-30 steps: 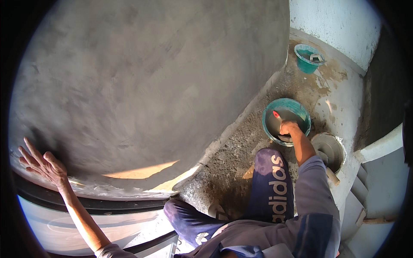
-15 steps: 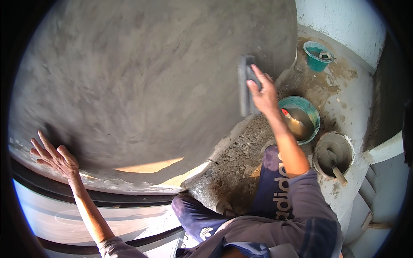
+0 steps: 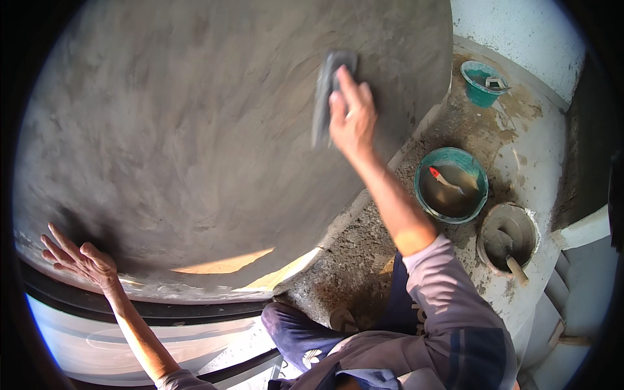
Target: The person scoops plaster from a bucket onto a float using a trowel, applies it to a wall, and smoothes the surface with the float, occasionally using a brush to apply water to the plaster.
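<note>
A broad wall of wet grey plaster (image 3: 195, 130) fills the left and middle of the view, with smear marks across it. My right hand (image 3: 354, 120) grips a grey rectangular plastering float (image 3: 324, 97), slightly blurred, held flat along the plaster in its upper right part. The float's handle is mostly covered by my fingers. At the lower left, my left hand (image 3: 81, 261) is spread open by the wall's edge, its shadow falling on the plaster; whether the palm touches is hard to see.
Right of the wall, a green basin (image 3: 484, 188) holds murky water and a red-tipped tool (image 3: 445, 179). A smaller green bucket (image 3: 481, 97) stands farther off; nearer is a mortar bucket (image 3: 480, 240) with a wooden-handled trowel (image 3: 517, 270). Mortar crumbs (image 3: 357, 260) cover the floor. A dark frame (image 3: 162, 312) borders the wall.
My right hand has carried the float left and farther up the plaster. My left hand sits slightly lower, its fingers still spread. More of the green basin shows.
</note>
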`<action>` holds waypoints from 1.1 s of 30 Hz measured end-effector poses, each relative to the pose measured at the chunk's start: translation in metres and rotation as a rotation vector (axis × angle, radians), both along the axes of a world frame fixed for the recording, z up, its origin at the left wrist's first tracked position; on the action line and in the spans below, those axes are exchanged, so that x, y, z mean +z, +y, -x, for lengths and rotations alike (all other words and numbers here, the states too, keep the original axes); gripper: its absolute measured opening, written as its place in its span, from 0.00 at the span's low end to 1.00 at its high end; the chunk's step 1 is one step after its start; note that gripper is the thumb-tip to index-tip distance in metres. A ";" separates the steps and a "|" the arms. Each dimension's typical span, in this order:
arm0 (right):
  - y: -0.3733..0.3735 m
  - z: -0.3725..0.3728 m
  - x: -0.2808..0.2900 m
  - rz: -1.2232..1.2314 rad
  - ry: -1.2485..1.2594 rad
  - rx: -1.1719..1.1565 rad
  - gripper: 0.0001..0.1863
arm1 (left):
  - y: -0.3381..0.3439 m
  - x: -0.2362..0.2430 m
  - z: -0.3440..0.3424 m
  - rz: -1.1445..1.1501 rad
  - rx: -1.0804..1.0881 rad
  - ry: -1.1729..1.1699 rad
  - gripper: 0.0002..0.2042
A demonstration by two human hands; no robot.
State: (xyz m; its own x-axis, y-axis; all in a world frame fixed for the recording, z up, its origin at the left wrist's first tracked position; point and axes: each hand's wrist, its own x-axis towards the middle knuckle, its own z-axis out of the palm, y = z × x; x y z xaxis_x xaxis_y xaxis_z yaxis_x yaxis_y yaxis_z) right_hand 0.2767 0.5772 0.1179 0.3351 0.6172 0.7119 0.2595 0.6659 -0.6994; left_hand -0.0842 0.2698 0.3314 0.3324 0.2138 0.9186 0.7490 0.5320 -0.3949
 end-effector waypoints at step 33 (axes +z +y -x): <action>0.049 -0.010 -0.074 -0.145 -0.155 0.066 0.23 | -0.002 0.001 0.004 0.004 0.058 0.017 0.42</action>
